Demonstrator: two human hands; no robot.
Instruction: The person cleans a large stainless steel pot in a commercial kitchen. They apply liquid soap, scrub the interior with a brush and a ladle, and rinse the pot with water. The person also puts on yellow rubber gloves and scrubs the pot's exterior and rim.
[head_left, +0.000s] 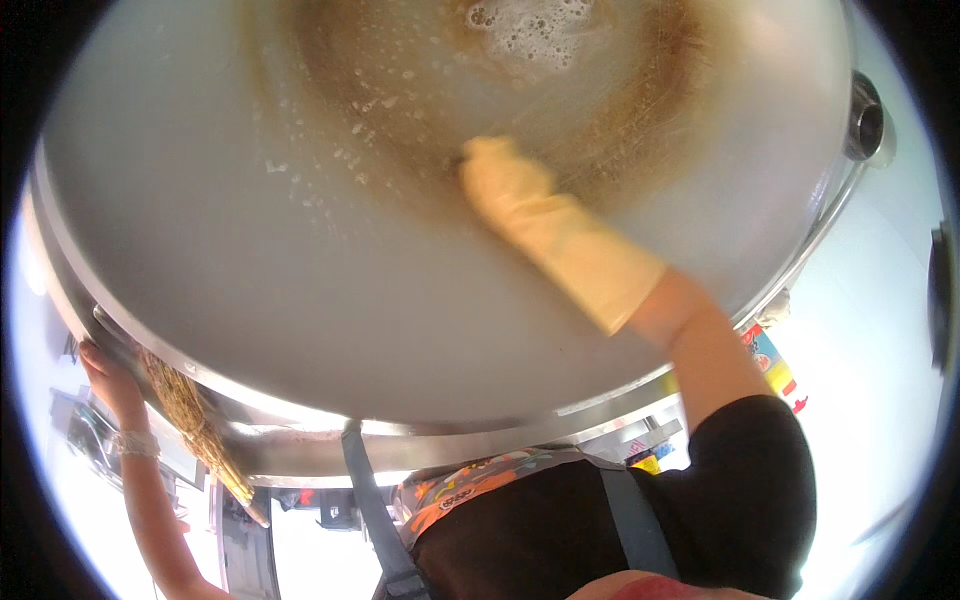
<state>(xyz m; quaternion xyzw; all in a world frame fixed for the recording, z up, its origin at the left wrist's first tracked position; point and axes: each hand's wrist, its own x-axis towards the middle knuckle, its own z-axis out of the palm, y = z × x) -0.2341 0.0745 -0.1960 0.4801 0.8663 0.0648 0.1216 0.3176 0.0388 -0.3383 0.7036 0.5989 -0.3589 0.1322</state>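
A very large, round steel wok (360, 322) spreads before me, its bowl stained with brown rings. My right hand (510, 176), in a yellow rubber glove, is down against the stained inner wall, blurred by motion. Its fingers are bunched, with a small dark patch at their tip; whether they hold something is hidden. Foamy water (536, 30) sits at the bottom of the bowl, at the top of the view. My bare left hand (112, 382), with a pale band at its wrist, touches the outer steel edge at far left. How its fingers are closed is unclear.
A bundled straw whisk brush (191, 412) leans between the wok's rim and the outer steel edge, close to my left forearm. At right, a round steel pipe end (868, 120) juts by the rim. A colourful printed package (769, 356) stands beyond my right arm.
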